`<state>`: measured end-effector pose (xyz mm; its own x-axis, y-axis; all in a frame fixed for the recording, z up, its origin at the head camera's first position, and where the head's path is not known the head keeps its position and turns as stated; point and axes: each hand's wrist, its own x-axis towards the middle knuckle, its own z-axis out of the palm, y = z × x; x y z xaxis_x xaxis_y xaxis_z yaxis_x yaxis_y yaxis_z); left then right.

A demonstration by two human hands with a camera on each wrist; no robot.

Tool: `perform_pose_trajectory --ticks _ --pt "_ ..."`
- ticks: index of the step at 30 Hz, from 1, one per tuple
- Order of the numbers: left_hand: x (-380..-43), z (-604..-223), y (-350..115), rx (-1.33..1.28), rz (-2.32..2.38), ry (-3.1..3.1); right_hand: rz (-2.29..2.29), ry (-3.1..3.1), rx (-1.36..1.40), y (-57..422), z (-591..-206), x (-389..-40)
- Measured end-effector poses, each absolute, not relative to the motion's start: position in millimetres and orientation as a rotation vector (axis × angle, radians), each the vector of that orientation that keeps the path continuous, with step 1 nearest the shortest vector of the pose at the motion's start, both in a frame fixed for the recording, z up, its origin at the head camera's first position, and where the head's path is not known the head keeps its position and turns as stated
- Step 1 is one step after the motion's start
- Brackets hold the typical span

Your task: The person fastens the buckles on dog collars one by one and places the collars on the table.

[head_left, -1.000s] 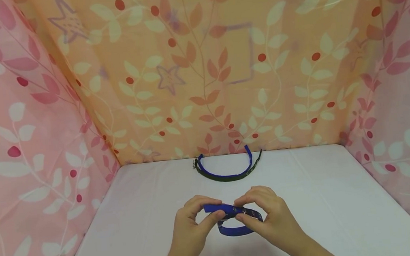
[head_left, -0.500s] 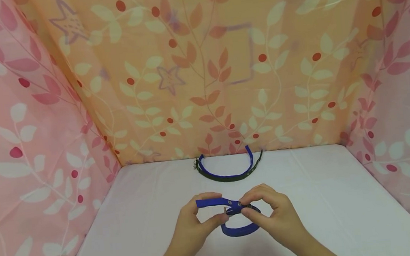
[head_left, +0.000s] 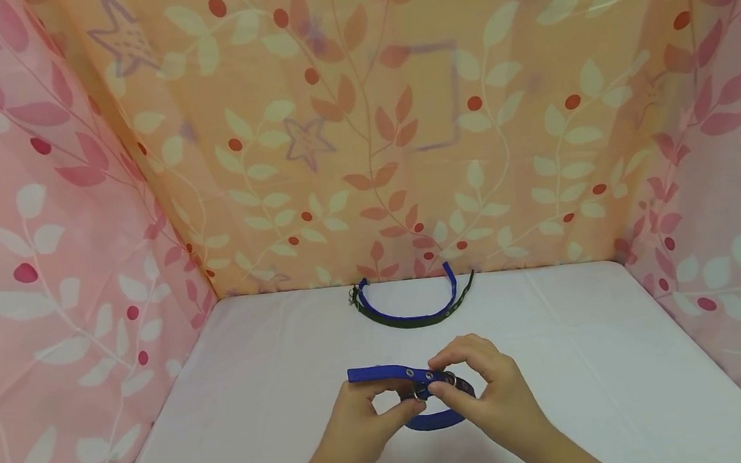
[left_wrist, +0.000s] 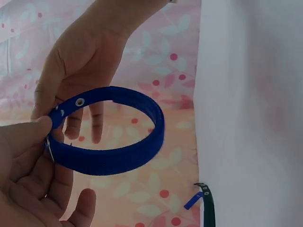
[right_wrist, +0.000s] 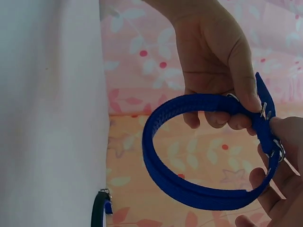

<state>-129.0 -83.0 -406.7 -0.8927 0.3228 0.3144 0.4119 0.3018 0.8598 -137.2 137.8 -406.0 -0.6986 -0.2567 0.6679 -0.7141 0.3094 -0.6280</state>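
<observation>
A blue pet collar (head_left: 383,372) is bent into a loop between both hands in the head view. Its free end, with metal eyelets, sticks out to the left above the left hand (head_left: 364,423). That hand's thumb and fingers pinch the collar at the metal buckle (right_wrist: 263,110), seen in the right wrist view. The right hand (head_left: 492,382) pinches the overlapped strap just right of the buckle, near a metal ring (right_wrist: 280,150). In the left wrist view the collar's round loop (left_wrist: 109,161) hangs open, with the right thumb and fingers partly covered by the strap.
Farther back on the white table (head_left: 278,386) lie a dark green collar (head_left: 411,323) and another blue collar (head_left: 451,283), curved one inside the other. Patterned cloth walls (head_left: 360,115) stand at the back and both sides.
The free strap end has shifted left and now extends over the left hand. The left fingers have moved from the strap end down to the buckle, while the right hand keeps pinching nearby.
</observation>
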Motion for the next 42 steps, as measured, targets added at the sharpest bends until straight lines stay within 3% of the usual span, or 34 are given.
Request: perform_pose_trajectory --ticks 10,18,42 --pt "-129 -407 -81 -0.877 -1.578 -2.532 1.211 -2.008 0.979 137 -403 -141" --pt "-128 -410 -84 -1.195 -1.396 -2.510 1.237 -2.022 0.992 138 -400 -139" --pt "-127 -405 -81 -0.715 -1.535 -2.550 1.160 -1.958 0.984 149 -395 -146"
